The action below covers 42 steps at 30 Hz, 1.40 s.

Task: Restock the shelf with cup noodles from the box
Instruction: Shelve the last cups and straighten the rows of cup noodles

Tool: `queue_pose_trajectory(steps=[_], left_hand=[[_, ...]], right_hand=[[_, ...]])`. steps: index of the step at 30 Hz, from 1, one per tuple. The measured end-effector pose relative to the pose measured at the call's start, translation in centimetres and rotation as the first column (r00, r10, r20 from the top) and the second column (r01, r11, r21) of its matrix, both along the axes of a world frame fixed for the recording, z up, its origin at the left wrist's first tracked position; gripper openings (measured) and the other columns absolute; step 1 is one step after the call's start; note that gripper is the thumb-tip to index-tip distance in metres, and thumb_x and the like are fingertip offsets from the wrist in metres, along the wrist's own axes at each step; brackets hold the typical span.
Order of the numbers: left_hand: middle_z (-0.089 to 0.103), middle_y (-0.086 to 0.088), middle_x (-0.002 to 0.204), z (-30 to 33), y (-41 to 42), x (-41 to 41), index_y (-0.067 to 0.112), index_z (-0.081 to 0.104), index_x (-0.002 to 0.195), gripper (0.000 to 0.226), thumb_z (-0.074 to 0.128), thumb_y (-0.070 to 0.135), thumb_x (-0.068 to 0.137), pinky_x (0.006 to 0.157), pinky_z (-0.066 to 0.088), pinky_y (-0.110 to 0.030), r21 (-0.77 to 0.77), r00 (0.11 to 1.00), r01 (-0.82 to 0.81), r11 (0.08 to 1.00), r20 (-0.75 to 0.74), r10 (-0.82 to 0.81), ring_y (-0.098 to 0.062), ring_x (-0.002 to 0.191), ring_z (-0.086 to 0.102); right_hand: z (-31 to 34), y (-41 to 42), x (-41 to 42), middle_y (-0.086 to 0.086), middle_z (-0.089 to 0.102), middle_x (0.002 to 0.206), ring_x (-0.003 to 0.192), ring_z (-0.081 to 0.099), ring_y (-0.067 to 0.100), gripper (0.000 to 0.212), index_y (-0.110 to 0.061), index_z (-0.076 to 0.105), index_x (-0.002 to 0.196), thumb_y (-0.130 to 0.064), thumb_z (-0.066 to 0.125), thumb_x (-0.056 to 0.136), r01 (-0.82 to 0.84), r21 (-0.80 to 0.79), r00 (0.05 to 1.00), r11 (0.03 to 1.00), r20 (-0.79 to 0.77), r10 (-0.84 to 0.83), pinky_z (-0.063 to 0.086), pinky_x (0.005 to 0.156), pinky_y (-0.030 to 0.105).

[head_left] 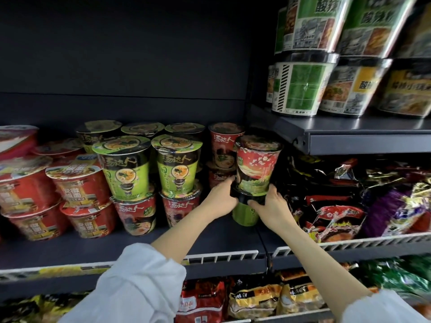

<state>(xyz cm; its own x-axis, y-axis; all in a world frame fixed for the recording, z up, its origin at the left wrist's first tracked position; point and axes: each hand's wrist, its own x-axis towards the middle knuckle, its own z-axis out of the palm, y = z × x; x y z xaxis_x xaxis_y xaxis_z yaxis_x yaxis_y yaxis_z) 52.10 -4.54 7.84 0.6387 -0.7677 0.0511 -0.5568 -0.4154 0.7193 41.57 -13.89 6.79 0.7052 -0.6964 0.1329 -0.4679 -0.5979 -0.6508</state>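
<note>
Landmark for all places: the red cup [256,166] held in both hands.

Left of it, on the same shelf [210,238]: squat red bowls [77,183] stacked two high, then green cups [127,166] standing on red-labelled cups [136,213]. Just behind and left of the landmark, a stack of red cups [224,141] runs toward the back panel.

Left hand [221,199]: fingers curled round the dark base of the red cup on its left side, closed on it.

Red cup: upright, long axis vertical, lid up, wider at the top. It sits directly above a green cup [245,213] that stands on the shelf. Whether the two touch I cannot tell; the hands cover the joint.

Right hand [272,203]: fingers wrapped on the base from the right, thumb toward the front, likewise closed on the cup. Both hands are equally near; the grip is symmetric and low.

Right of the landmark: the shelf divider, then bagged noodles [338,206] behind a wire rail. Above and right, green tubs [300,87] on a higher shelf.

Judgement: step in hand is seating the red cup on the green one. The move turns on keeping the two vertical axes in line; with a low grip and a wide top, a tilt toward the bags seems the likeliest fault.

The box is not in view.
</note>
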Motion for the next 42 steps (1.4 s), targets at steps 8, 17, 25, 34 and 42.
queue_pose_trajectory(steps=[8,17,25,34,42], left_hand=[[0.043,-0.006,0.145,0.1,1.5,-0.7,0.015,0.032,0.146,0.065,0.057,0.014,0.086,0.105,0.039,-0.032,0.007,0.998,-0.052,0.999,-0.037,0.052,-0.023,0.129,0.044],[0.044,-0.005,0.144,0.4,3.6,-1.3,0.014,0.022,0.149,0.065,0.052,0.013,0.091,0.089,0.035,-0.019,0.021,0.998,-0.044,0.999,0.039,0.043,-0.017,0.131,0.043],[0.059,-0.007,0.127,0.7,4.4,-2.3,0.012,0.034,0.144,0.058,0.051,0.009,0.088,0.074,0.046,-0.025,0.01,0.992,-0.091,0.996,0.09,0.089,-0.02,0.109,0.057],[0.061,-0.012,0.119,0.9,5.9,-2.1,0.012,0.036,0.143,0.054,0.05,0.013,0.09,0.081,0.048,-0.031,0.032,0.967,-0.107,0.994,0.235,0.096,-0.024,0.098,0.062],[0.052,-0.009,0.123,4.0,5.7,-1.2,0.005,0.05,0.125,0.041,0.061,0.008,0.085,0.092,0.049,-0.032,-0.36,0.614,-0.031,0.933,0.729,0.302,-0.022,0.111,0.053]], right_hand=[[-0.3,-0.2,0.9,0.017,0.048,0.133,0.123,0.046,0.031,0.071,-0.003,0.031,0.138,-0.031,0.068,0.084,-0.001,0.158,0.992,0.987,0.122,-0.018,0.04,0.091,0.029],[0.0,-1.3,1.7,0.0,0.056,0.122,0.117,0.053,0.021,0.078,-0.016,0.04,0.136,-0.024,0.082,0.07,-0.117,0.338,0.975,0.934,0.217,0.043,0.046,0.096,0.031],[-0.8,-1.1,2.2,-0.003,0.057,0.12,0.113,0.054,0.018,0.077,-0.018,0.043,0.133,-0.032,0.083,0.068,-0.181,0.351,0.961,0.919,0.26,0.09,0.049,0.096,0.041],[-0.2,-1.2,3.0,0.001,0.055,0.127,0.116,0.053,0.019,0.075,-0.017,0.039,0.138,-0.019,0.078,0.074,-0.298,0.466,0.945,0.833,0.27,0.187,0.047,0.095,0.037],[-0.6,-1.7,3.5,0.004,0.058,0.126,0.115,0.054,0.02,0.077,-0.013,0.044,0.135,-0.023,0.082,0.069,-0.276,0.266,0.958,0.924,0.152,0.243,0.045,0.1,0.039]])
